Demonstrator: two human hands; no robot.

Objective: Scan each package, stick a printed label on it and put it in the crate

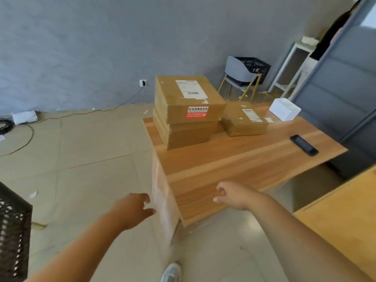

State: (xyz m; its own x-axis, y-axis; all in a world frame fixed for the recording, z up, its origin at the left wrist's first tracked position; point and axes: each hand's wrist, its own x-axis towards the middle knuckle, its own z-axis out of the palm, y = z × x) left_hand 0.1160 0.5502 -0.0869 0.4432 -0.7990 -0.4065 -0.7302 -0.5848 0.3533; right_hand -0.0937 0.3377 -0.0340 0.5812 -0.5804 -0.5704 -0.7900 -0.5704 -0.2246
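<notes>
A stack of cardboard packages (189, 119) stands at the far left end of a wooden table (234, 159). The top package (183, 96) carries a white printed label (191, 89) on its upper face and a red sticker (197, 112) on its near side. Just beside the stack, to its right, lies a smaller package (244, 121) with its own white label on top.

Both hands are stretched forward near the table's close end and hold nothing. The left hand (134, 208) hangs off the table's left edge with the fingers loosely spread; the right hand (232, 195) is over the near corner, fingers loosely curled and apart from the thumb.

Further right on the table sit a white box (284, 109) and, well apart from the packages, a flat black device (304, 144) — blurred, a phone or scanner, I cannot tell which.

A dark perforated crate (12, 231) shows at the lower left edge, on the floor. Behind the table stand a grey chair (241, 75) with gold legs, another black crate (258, 67) behind it and a white frame (293, 66). A person in dark clothes (333, 31) stands at the upper right, partly hidden by a blue-grey partition (345, 88).

The floor is pale tile with scraps of paper on it; a cable runs from a wall socket (143, 83) on the grey wall to a white power strip (24, 117) — a shoe (172, 272) shows at the bottom edge.
</notes>
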